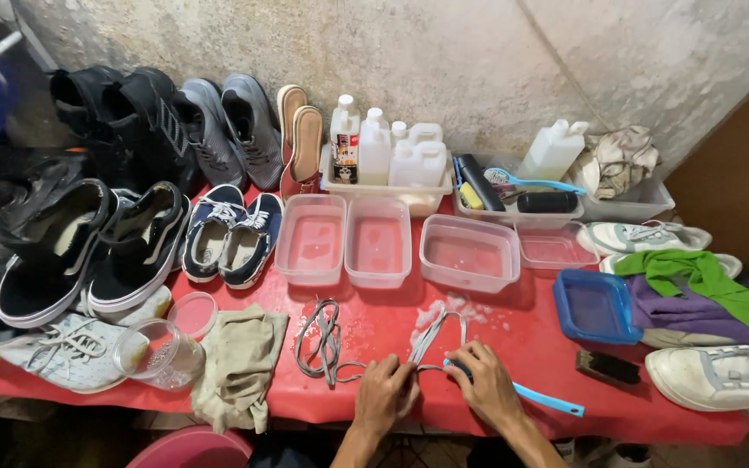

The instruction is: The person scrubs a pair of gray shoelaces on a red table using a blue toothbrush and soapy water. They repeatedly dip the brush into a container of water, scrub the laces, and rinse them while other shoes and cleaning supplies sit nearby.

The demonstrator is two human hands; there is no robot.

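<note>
Both of our hands are working at the near edge of the red bench (565, 347): our left hand (385, 394) is pinching a grey shoelace (433, 340) between closed fingers, and our right hand (485, 388) is closing around a light blue brush (548, 399) while also pressing on the same lace. We are judging the scrubbing as under way and not finished: the lace we are holding is lying in a long loop over a patch of white suds (444, 309), looking wet and still dull grey, while a second grey lace (322, 338) is lying coiled just to the left, apart from our hands and seemingly waiting. Beyond the laces, clear tubs of water (379, 243) are standing in a row, with white bottles (374, 147) behind them. A beige rag (237, 364) is lying to the left, near the navy sneakers (231, 234) and black shoes (88, 251). White sneakers (721, 377) and a blue tray (595, 305) are sitting to the right.
</note>
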